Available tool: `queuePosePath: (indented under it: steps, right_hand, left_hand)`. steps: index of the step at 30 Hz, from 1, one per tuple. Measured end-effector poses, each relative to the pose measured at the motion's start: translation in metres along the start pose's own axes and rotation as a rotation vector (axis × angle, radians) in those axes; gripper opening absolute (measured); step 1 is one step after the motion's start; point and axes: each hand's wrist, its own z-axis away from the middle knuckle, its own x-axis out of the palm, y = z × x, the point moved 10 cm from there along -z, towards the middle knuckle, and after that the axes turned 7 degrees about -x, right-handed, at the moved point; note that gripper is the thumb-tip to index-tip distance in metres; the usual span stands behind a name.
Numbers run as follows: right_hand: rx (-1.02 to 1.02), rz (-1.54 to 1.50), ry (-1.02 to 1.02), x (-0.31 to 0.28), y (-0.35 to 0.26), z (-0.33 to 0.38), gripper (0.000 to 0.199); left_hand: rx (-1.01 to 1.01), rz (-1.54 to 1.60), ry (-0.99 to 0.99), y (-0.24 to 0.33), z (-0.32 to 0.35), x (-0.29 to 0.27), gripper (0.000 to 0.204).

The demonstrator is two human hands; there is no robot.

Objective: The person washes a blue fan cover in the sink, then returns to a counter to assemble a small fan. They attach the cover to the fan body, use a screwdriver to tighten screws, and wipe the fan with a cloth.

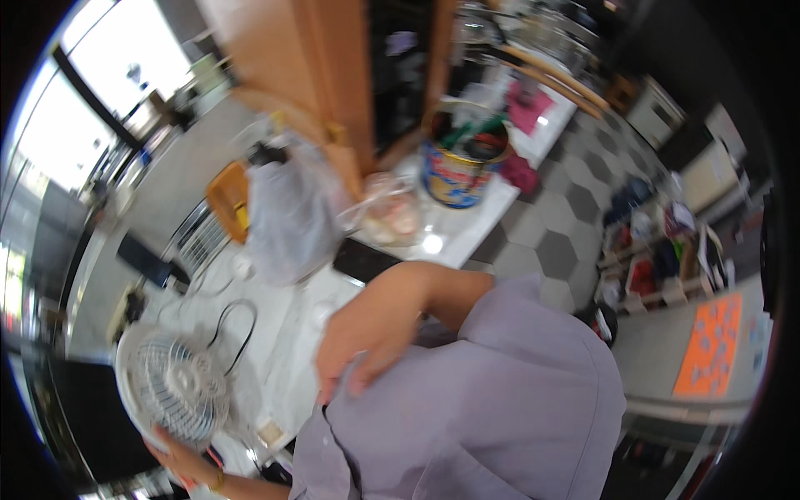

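At the lower left the left hand (185, 457) held a small white desk fan (172, 385) by the bottom of its round grille, fingers curled under the rim and closed on it. The fan sat low on the left of the white table (467, 237), its grille face turned up toward the camera and a little to the right; being round, the grille showed no clear long axis, and its stand could not be made out. A black cord (236, 329) looped on the table just beside the fan's upper right. Held only at the lower rim, the fan could probably tip out of the hand, or the cord could snag and drag on nearby things. Further right, a clear plastic bag (287, 212) stood on the table. The right hand (360, 342) rested flat against the grey shirt (500, 400) at the chest, fingers loosely spread and holding nothing. Beyond it stood a lidded clear container (392, 212) and a colourful tin (460, 162) stuffed with tools.
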Motion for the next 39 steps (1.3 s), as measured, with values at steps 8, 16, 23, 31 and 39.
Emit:
queuePosePath:
  steps: [8, 16, 23, 31, 39]
  right_hand:
    - [0.636, 1.077, 1.818, -0.112, -0.146, 0.438, 0.028]
    - [0.677, 1.085, 2.269, -0.033, -0.092, 0.524, 0.035]
    - [0.061, 0.141, 1.524, -0.048, -0.061, 0.23, 0.062]
    - [0.557, 0.058, 1.074, 0.008, 0.153, 0.057, 0.038]
    - [0.749, 1.181, 0.486, 0.015, 0.211, -0.026, 0.063]
  left_hand:
    - [-0.096, 0.067, -0.121, 0.008, -0.004, 0.014, 0.07]
    - [0.153, 0.224, -0.143, 0.044, 0.004, 0.021, 0.047]
    - [-0.079, 0.505, -0.072, -0.013, -0.013, 0.011, 0.044]
    - [-0.156, 0.637, -0.116, -0.041, -0.02, 0.018, 0.05]
    - [-0.202, 0.725, -0.195, -0.036, -0.02, 0.028, 0.042]
